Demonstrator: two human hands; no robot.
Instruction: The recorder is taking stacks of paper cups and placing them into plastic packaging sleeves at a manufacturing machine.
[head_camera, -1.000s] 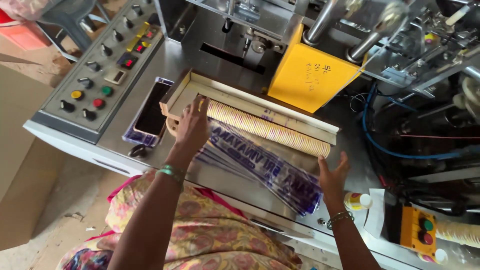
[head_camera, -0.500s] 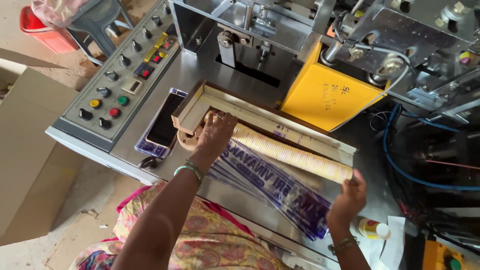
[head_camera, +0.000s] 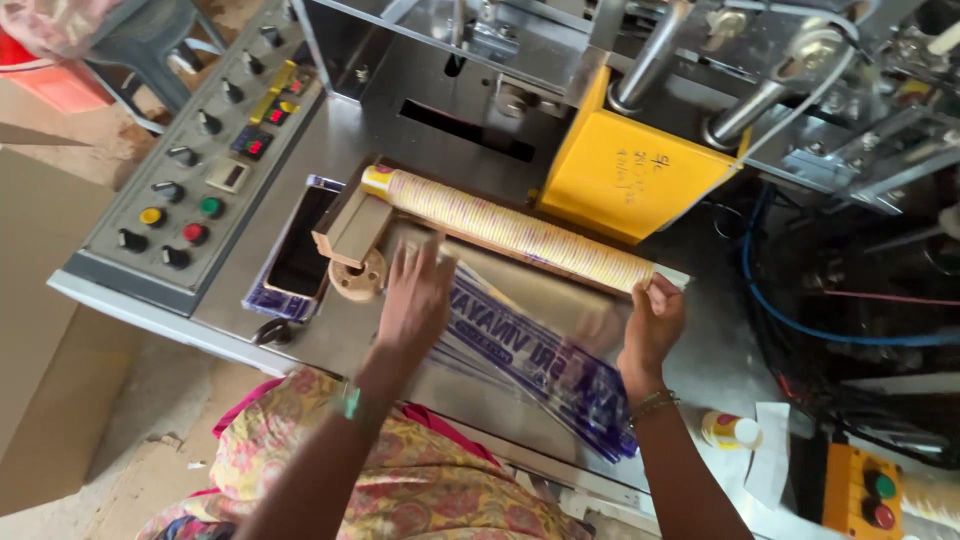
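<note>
Head view, nearest first: your left hand (head_camera: 415, 300) lies flat, fingers spread, on the pile of clear plastic sleeves with blue print (head_camera: 540, 365) spread over the steel counter (head_camera: 700, 350); half a second ago that hand sat higher, at the wooden tray's end. Your right hand (head_camera: 652, 322) has climbed from the sleeves' lower edge and now has its fingers curled around the near end of the long stack of nested paper cups (head_camera: 510, 228), pinching it. Just beyond your left fingers sit the wooden end block (head_camera: 352, 228) and a round wooden disc (head_camera: 358, 276); a phone (head_camera: 300, 255) lies to their left. The cup stack now lies exposed just past both sets of fingers, angled away to the left, so it looks ready to be bagged. Farther off stand the yellow guard (head_camera: 630, 180) and the button panel (head_camera: 190, 170).
</note>
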